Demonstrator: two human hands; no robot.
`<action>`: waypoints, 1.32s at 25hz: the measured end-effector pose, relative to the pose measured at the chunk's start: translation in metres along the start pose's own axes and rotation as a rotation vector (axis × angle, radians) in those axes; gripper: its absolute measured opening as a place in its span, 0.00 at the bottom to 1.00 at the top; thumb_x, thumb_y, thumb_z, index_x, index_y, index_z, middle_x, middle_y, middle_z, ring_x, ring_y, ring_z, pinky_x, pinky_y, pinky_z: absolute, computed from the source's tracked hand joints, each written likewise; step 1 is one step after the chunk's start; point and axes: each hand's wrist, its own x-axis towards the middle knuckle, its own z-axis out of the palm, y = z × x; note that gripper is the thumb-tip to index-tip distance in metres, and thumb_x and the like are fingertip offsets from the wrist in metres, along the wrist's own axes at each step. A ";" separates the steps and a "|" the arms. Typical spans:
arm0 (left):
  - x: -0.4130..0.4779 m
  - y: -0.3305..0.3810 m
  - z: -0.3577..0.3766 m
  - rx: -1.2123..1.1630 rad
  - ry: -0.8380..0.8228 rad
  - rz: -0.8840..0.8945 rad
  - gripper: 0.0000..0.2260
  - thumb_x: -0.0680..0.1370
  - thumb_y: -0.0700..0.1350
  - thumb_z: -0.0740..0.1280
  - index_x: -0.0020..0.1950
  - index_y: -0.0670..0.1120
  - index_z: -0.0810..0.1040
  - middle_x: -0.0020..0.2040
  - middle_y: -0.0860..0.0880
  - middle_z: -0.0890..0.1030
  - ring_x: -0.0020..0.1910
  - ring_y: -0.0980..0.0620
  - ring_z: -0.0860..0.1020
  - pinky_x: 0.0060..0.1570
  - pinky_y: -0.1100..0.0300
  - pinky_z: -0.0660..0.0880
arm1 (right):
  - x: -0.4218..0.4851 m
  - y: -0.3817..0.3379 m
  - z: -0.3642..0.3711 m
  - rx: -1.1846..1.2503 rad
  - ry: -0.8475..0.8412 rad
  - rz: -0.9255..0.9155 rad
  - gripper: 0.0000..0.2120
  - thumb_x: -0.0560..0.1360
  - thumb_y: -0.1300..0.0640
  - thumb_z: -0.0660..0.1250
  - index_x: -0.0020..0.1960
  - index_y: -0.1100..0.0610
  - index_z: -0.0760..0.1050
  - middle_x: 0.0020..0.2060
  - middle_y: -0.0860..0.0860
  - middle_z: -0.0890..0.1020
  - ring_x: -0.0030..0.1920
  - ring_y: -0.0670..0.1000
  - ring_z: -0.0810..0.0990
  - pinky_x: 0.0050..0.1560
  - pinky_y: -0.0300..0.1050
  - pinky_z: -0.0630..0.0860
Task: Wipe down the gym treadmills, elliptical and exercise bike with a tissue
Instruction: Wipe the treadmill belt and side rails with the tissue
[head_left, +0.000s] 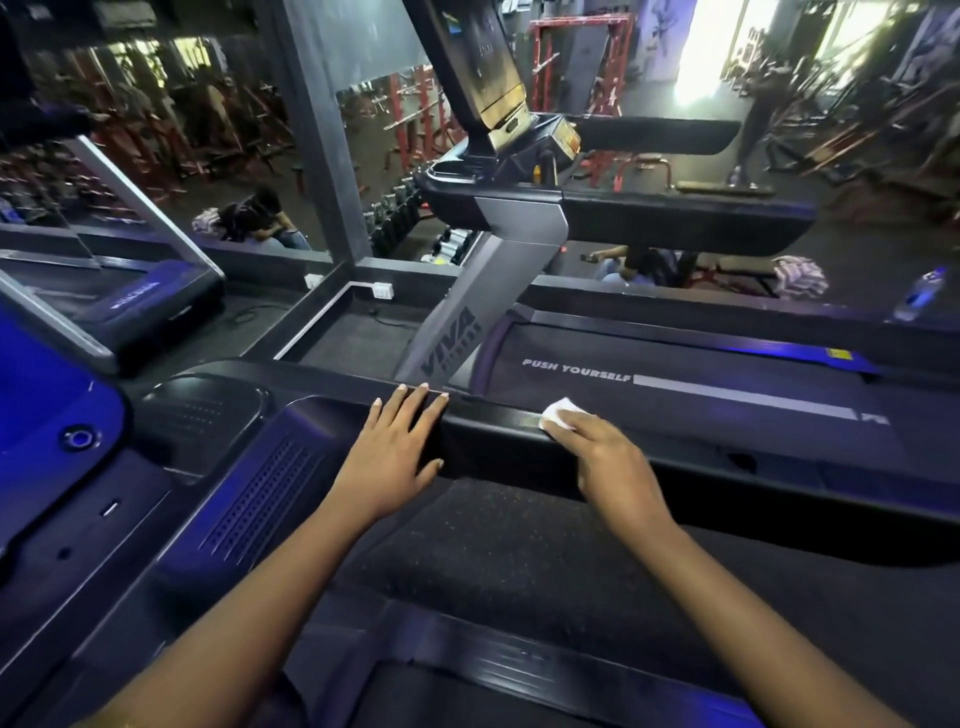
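Next treadmill (675, 395): it lies just beyond the rail, its deck cover reading PUSH YOURSELF. I judge it still has to be wiped.
Console (218, 467): it belongs to the treadmill I stand on and sits at the left end of the rail, lit blue.
Belt (519, 545): dark, on my side of the rail and below it.
Upright (457, 338): a grey post marked VIVA, rising from just behind the rail.
Rail (493, 423): a long black side bar running left to right under both my hands; this is the part I am wiping.
Risk on the rail: the tissue is small and the bar is long, so a fast stroke could leave unwiped stretches. I could also lose the tissue over the far edge, into the gap towards the next treadmill.
Risk from leaning: my weight is forward on the rail, and if my flat palm slides on the smooth plastic I could pitch towards the belt.
Left hand (395, 441): it rests flat on the rail, left of the tissue, with fingers straight and slightly spread. It holds nothing.
Right hand (608, 457): it is on the rail to the right, with fingers bent down over the tissue and gripping it against the top. My fingertips are hidden.
Tissue (563, 413): white and crumpled, on top of the rail, showing past my right knuckles.
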 end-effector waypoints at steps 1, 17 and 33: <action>0.000 0.001 -0.001 -0.008 -0.008 -0.004 0.34 0.77 0.52 0.66 0.78 0.47 0.52 0.77 0.43 0.55 0.77 0.42 0.51 0.74 0.45 0.50 | 0.000 -0.004 -0.004 0.004 0.028 0.050 0.31 0.62 0.80 0.63 0.60 0.59 0.78 0.57 0.56 0.80 0.58 0.59 0.78 0.50 0.53 0.79; 0.002 0.022 -0.012 0.009 -0.052 0.098 0.31 0.80 0.54 0.60 0.78 0.52 0.47 0.79 0.49 0.49 0.78 0.47 0.46 0.74 0.48 0.43 | -0.039 -0.010 -0.028 -0.100 0.173 0.443 0.28 0.69 0.76 0.60 0.66 0.59 0.73 0.64 0.57 0.74 0.65 0.58 0.70 0.59 0.48 0.71; 0.000 0.027 -0.004 -0.085 -0.002 0.158 0.32 0.78 0.50 0.64 0.78 0.52 0.52 0.78 0.48 0.54 0.77 0.47 0.49 0.75 0.49 0.46 | -0.045 0.012 -0.027 -0.166 0.241 0.530 0.20 0.77 0.67 0.55 0.66 0.56 0.72 0.66 0.55 0.71 0.66 0.53 0.67 0.62 0.42 0.63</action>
